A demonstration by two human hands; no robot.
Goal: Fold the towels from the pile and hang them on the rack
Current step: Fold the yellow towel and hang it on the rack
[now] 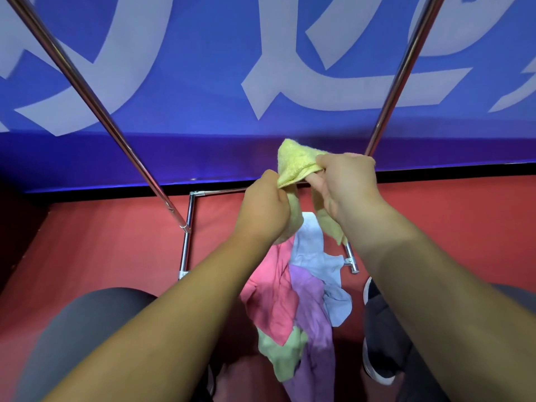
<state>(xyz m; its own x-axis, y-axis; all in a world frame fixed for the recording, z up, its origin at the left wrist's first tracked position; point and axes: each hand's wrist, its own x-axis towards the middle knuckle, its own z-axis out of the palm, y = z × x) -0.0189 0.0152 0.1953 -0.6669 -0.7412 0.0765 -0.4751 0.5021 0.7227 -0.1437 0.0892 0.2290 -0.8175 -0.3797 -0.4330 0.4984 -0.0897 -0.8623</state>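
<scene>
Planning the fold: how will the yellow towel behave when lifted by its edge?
Probably floppy: the yellow towel droops below where the left hand and right hand pinch it. Likely light, since finger pinches alone carry it. Its looped pile looks grippy, so unlikely to slip.

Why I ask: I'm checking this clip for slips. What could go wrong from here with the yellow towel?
1. Both the left hand and right hand pinch the yellow towel bunched at one edge, so the fold may come out uneven.
2. Its hanging end dangles over the pile of towels and the rack's base bar; it could drag a towel along or snag.
</scene>
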